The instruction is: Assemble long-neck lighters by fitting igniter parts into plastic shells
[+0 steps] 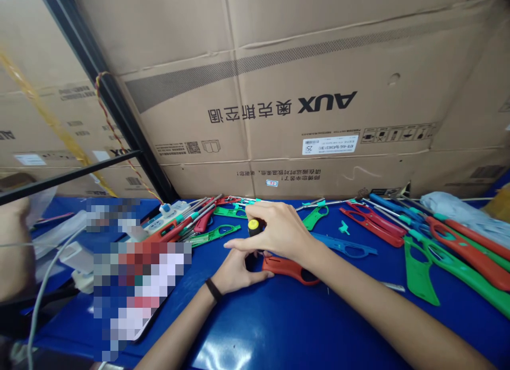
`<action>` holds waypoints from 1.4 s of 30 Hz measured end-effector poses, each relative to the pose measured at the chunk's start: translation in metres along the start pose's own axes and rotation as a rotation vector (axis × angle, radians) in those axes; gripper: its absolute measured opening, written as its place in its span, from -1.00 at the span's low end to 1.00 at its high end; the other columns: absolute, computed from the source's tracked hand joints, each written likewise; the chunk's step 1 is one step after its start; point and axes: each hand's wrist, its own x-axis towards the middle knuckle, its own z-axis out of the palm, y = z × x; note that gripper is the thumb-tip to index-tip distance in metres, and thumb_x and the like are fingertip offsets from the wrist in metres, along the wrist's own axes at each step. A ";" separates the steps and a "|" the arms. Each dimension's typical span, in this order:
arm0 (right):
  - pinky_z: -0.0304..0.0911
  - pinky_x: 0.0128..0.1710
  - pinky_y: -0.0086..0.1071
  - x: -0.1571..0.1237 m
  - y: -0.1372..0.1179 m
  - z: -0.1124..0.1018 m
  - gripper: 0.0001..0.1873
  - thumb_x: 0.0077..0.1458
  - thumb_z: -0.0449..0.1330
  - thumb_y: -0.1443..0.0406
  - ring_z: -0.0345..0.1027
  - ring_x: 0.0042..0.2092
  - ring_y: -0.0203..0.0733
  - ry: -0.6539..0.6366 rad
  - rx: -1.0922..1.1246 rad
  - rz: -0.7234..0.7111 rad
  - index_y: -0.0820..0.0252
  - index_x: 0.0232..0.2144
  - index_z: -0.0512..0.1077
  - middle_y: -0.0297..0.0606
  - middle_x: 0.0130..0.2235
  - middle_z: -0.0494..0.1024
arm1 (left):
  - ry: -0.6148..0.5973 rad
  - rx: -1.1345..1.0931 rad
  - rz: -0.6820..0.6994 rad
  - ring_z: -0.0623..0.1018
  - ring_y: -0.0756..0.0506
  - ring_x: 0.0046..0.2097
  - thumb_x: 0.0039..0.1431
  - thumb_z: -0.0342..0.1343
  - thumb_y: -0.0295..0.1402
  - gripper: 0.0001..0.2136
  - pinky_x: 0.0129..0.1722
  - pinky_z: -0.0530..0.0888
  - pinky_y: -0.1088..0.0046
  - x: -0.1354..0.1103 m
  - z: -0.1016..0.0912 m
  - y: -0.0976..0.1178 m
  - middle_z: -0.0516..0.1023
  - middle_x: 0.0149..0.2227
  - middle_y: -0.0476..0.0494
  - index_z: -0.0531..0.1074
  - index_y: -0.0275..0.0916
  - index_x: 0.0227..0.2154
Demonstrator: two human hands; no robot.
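My right hand (274, 232) is closed round the black and yellow handle of a screwdriver (254, 227) held upright over a red plastic lighter shell (292, 269) on the blue table (295, 327). My left hand (237, 274), with a black band on the wrist, presses down on the left end of that red shell, fingers curled against it. The screwdriver's tip is hidden between my hands.
Red, green and blue long-nosed lighter shells lie in piles: one at the back left (199, 221), one at the right (438, 242). A blue shell (345, 246) lies just right of my hands. A white power strip (167, 213) sits at the left. Cardboard boxes (287, 93) wall off the back.
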 end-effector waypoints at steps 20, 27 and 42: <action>0.13 -0.51 -0.47 -0.017 0.014 0.024 -0.54 0.27 -0.17 0.00 0.15 -0.49 -0.38 -0.263 1.146 0.186 0.17 -0.23 0.36 -0.39 -0.46 0.26 | 0.027 0.063 0.079 0.47 -0.13 -0.24 -0.14 0.31 -0.16 -0.67 -0.20 0.45 0.31 0.002 -0.002 0.000 0.50 -0.28 -0.09 0.44 -0.23 -0.34; 0.27 -0.40 -0.40 -0.028 0.019 -0.004 -0.82 0.07 0.23 0.18 0.36 -0.41 -0.32 -0.127 0.806 0.163 0.18 -0.34 0.47 -0.34 -0.40 0.47 | -0.026 0.125 0.104 0.46 -0.10 -0.30 -0.10 0.28 -0.14 -0.70 -0.20 0.41 0.32 0.004 -0.006 0.007 0.50 -0.34 -0.06 0.45 -0.23 -0.37; -0.13 -0.60 -0.50 -0.009 -0.004 0.005 -0.49 -0.25 0.33 0.04 0.00 -0.59 -0.42 0.240 -0.035 0.336 0.16 -0.66 0.09 -0.54 -0.66 0.20 | -0.014 0.099 0.075 0.47 -0.12 -0.26 -0.11 0.28 -0.19 -0.72 -0.21 0.39 0.34 0.005 -0.005 0.005 0.54 -0.28 -0.07 0.43 -0.20 -0.34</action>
